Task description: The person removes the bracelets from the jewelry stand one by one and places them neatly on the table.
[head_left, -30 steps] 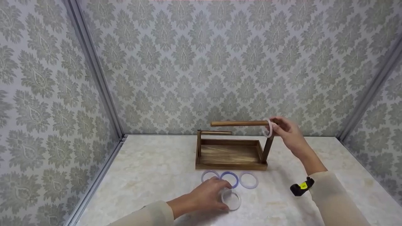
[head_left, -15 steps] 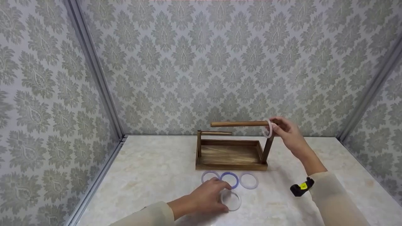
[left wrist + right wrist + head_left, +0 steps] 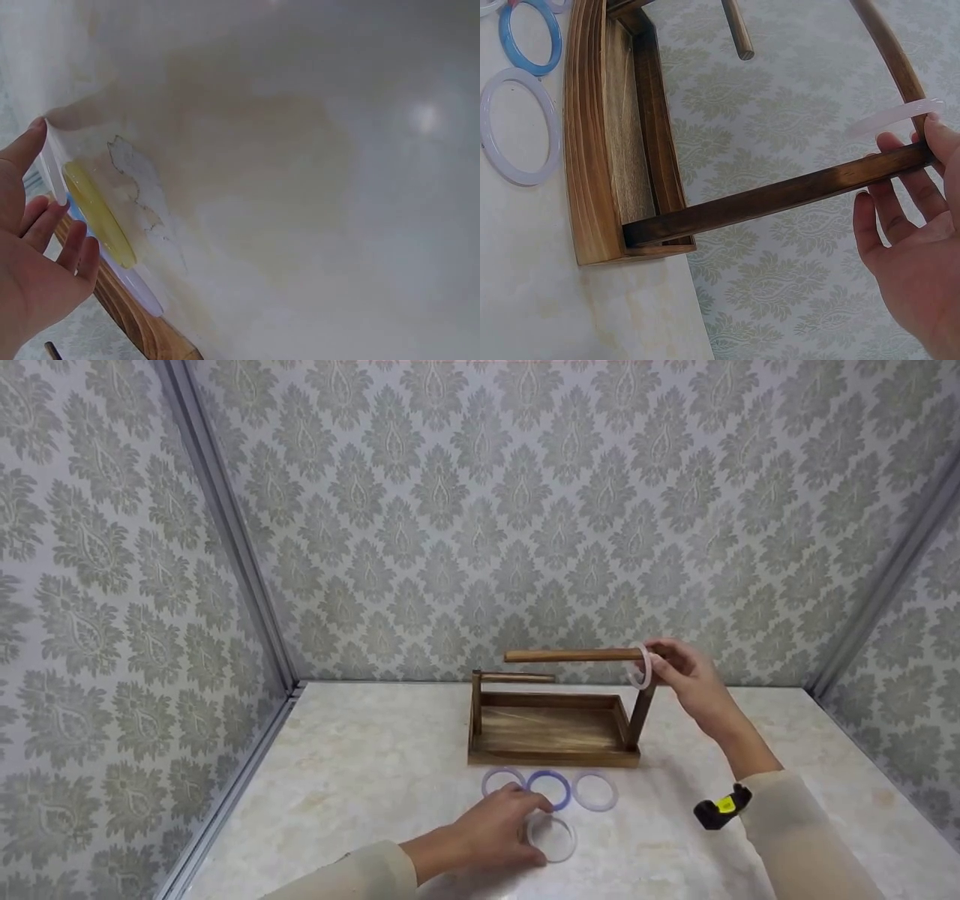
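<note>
My right hand (image 3: 696, 686) is at the top right corner of a wooden stand (image 3: 551, 758), holding a pale pink bangle (image 3: 646, 669) that encircles the long upper bar (image 3: 574, 655). In the right wrist view its thumb presses the bangle (image 3: 896, 115) near the post, with other fingers behind the wood. Over the table in front, my left hand (image 3: 487, 829) grips a whitish clear bangle (image 3: 574, 840) between thumb and fingertips at opposite edges. Close by, a yellow bangle (image 3: 97, 217) shows in the left wrist view; the hand hides it in the head view.
Along the stand's front edge lie a pale purple bangle (image 3: 501, 772), a blue bangle (image 3: 568, 791) and a lavender bangle (image 3: 616, 793). A shorter lower bar (image 3: 517, 678) projects from the stand's left post (image 3: 475, 705). Patterned walls (image 3: 480, 510) enclose the marbled table (image 3: 360, 735).
</note>
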### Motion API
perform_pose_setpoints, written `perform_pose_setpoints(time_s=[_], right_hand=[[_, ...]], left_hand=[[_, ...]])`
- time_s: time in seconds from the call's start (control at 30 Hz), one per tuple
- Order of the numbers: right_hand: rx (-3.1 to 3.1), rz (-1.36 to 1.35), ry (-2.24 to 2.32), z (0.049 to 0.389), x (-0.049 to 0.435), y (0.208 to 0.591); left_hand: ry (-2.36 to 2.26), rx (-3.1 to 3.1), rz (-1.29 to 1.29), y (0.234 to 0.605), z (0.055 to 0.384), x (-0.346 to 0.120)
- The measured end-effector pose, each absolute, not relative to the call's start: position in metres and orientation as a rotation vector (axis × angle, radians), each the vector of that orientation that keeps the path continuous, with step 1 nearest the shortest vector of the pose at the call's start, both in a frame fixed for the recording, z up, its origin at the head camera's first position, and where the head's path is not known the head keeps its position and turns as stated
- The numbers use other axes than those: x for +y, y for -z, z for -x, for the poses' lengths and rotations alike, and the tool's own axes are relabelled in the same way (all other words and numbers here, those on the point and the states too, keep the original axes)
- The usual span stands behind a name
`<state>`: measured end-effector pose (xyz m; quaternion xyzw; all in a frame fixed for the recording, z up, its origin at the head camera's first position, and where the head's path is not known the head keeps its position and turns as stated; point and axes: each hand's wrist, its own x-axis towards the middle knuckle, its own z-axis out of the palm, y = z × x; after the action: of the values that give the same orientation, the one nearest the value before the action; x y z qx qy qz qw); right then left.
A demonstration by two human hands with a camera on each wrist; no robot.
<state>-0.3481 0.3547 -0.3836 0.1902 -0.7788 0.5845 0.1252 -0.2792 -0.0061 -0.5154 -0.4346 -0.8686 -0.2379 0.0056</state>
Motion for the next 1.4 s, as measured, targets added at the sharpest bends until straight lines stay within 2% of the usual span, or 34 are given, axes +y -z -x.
perform_pose_setpoints(time_s=[0.6, 1.4], right_hand=[[-2.297, -0.519, -1.695, 0.346, 0.353, 0.382], [-2.280, -0.537, -1.708, 0.346, 0.352, 0.383]], left_hand=[[0.788, -2.801, 1.321, 0.509, 0.280, -0.006], [0.721, -2.536, 1.399, 0.448, 0.292, 0.021]])
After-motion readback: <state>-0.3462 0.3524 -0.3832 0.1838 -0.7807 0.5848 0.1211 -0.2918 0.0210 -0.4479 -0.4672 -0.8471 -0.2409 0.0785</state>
